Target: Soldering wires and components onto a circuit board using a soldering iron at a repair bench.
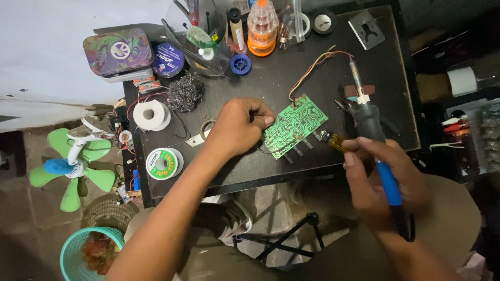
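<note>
A green circuit board [295,124] lies on the dark table [323,57], with thin red and yellow wires running off its far corner. My left hand [238,126] rests on the table at the board's left edge, fingers curled and pinching something small and thin that I cannot make out. My right hand [377,179] grips the blue and black handle of a soldering iron [371,119], tip pointing away from me to the right of the board. A small amber part [334,140] lies just right of the board, near my right thumb.
A solder wire spool [164,163], white tape roll [151,115], steel wool [185,92], round tins, a patterned box [119,51] and bottles [261,26] crowd the table's left and back. Pliers [348,107] lie under the iron. A green fan [70,164] and teal basket [88,252] stand on the floor.
</note>
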